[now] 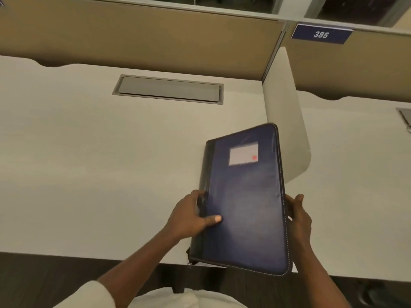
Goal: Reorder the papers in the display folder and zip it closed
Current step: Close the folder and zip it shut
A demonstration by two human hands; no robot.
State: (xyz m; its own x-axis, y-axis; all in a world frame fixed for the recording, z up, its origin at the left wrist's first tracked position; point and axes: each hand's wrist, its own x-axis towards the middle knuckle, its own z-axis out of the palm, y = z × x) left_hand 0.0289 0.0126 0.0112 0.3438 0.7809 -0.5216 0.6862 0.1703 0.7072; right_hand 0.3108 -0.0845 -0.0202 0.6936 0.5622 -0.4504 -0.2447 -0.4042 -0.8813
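1. Two bare forearms reached forward from the bottom of the view, with a pale sleeve [89, 294] at the left elbow and dark floor [44, 274] beneath.
2. Left hand [189, 215]: it gripped the spine side of the display folder [244, 196], thumb laid flat on the front cover and fingers curled round the edge.
3. Right hand [299, 215]: it held the opposite long edge, with the thumb raised beside the zip track [286, 230]. The fingers lay behind the folder, so their spread could not be told.
4. Display folder: dark blue with a black spine strip, cover closed and facing up. It was tilted slightly clockwise between both hands over the near right part of the desk [89, 163], its lower end overhanging the desk's front edge. Whether it touched the desk could not be told.
5. Label [243, 153]: a pale rectangle with a small red mark sat on the upper part of the cover.
6. Grey hatch [168, 88]: it was set flush in the desk top, well apart from the folder.
7. White divider [282, 130]: it stood upright just beyond the folder's far corner, separating a neighbouring desk [355, 174].
8. Tan partition [155, 41]: it closed off the far edge, and a blue plate [321, 34] reading 385 was fixed at the right.
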